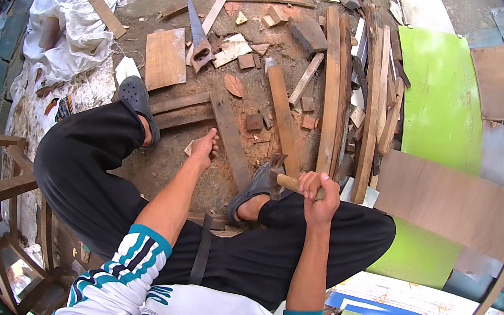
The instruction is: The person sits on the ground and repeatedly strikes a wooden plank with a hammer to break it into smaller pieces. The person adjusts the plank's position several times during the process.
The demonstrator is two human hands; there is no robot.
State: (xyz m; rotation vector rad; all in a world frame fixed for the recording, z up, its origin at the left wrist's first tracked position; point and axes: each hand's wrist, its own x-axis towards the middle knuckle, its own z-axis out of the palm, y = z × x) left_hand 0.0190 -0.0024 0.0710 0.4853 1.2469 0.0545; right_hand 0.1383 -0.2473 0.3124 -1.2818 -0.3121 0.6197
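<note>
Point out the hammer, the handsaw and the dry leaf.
Hammer (288, 183): head camera view, on its wooden handle.
Handsaw (196, 30): head camera view, on its blade.
Dry leaf (233, 85): head camera view, on its middle.

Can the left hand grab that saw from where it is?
Probably not without leaning forward: the saw lies well beyond the left hand, past the wooden strips, though nothing seems to cover it.

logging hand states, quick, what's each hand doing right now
Left hand: fingers partly curled beside the dark wooden frame; whether it grips anything cannot be told.
Right hand: closed, holding a wooden-handled hammer.
</note>
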